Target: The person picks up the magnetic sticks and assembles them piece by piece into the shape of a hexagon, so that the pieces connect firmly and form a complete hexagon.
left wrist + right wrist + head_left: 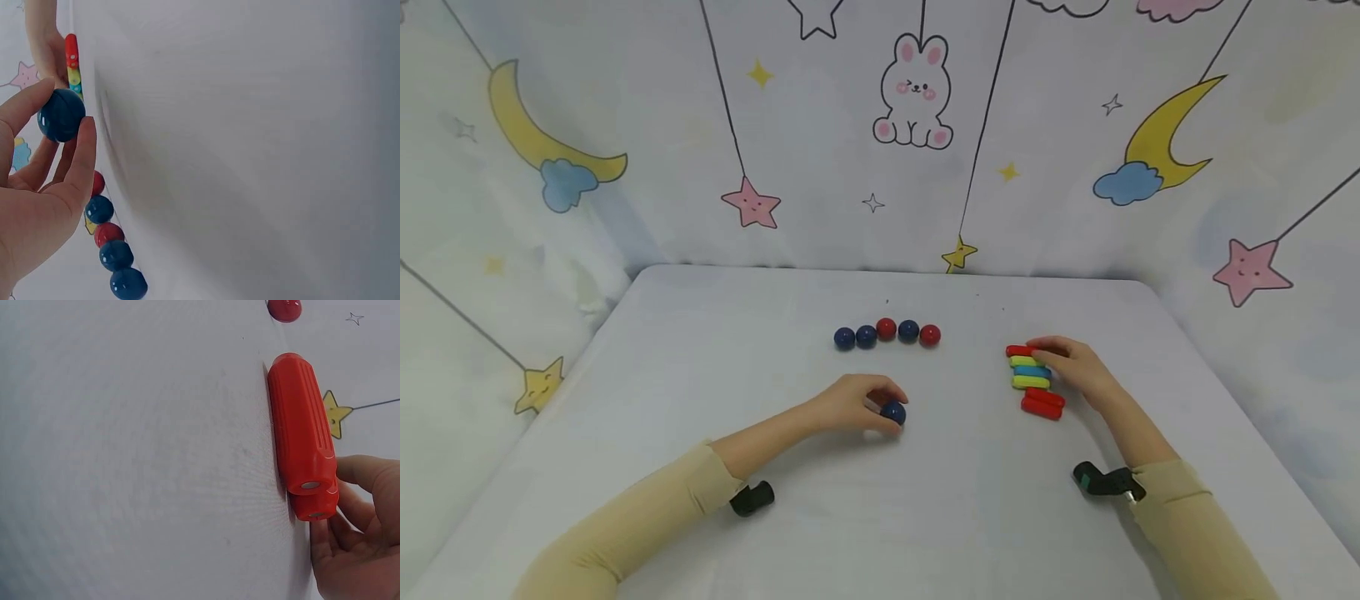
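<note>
My left hand (pixel 850 404) pinches a dark blue ball (pixel 893 412) between thumb and fingertips; the left wrist view shows the shiny ball (pixel 61 115) large. At the right, my right hand (pixel 1071 362) pinches the right end of the farthest red plastic rod (pixel 1018 351). Just nearer lie a yellow-green rod (pixel 1024 362), a blue rod (pixel 1032 372) and another yellow-green rod (pixel 1031 382), side by side. Two more red rods (pixel 1042 408) lie at the near end. In the right wrist view, these red rods (pixel 303 425) have metal discs in their ends and partly hide the hand.
Red and dark blue balls (pixel 886 328) form a row toward the back of the white table (pixel 737 333). A patterned cloth (pixel 835 167) hangs behind it and along both sides. Black wrist cameras (pixel 752 498) sit below both sleeves.
</note>
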Demonstrator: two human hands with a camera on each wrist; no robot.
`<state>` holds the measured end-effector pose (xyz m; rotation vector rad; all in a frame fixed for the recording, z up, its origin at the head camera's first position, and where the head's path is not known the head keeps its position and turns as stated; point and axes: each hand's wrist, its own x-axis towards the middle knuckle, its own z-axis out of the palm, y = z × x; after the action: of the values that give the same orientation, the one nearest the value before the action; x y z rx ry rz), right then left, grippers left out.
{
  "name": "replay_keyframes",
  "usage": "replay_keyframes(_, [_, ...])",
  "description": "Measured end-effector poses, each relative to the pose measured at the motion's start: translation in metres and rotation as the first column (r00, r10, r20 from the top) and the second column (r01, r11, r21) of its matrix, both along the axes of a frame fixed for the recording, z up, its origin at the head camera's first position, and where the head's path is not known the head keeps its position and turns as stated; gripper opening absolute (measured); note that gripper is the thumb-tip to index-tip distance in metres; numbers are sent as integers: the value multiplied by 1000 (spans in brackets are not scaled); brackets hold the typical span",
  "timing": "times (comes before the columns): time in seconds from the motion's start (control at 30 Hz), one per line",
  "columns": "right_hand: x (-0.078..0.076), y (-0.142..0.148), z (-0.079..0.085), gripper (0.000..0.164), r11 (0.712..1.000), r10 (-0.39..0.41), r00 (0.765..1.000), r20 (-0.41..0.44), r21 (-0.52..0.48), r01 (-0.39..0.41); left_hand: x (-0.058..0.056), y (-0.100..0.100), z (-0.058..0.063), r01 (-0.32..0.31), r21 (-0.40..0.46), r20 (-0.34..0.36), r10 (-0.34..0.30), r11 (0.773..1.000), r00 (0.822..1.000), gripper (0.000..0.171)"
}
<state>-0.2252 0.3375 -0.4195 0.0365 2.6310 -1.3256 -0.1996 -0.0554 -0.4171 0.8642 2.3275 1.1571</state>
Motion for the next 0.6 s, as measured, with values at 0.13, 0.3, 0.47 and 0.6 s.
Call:
replay_keyframes(0.13, [-1,1,0,53,1000,-4,1000,3,0,4,9,-14,0,-15,-18,9,15,1000,1000,38])
replay_keyframes(0.3, [-2,1,-1,53,1000,-3,1000,-4,0,3,20,-28,2,-9,7,-4,9,1000,1000,35])
replay_keyframes(0.47, [-3,2,0,51,1000,8,1000,-6,23,-8,26,-39,1,7,21,-32,-7,1000,999,33])
replay_keyframes(0.6, [-5,2,2,51,997,32,999,-1,65,-32,30,-44,2,0,16,-38,0,1000,999,34])
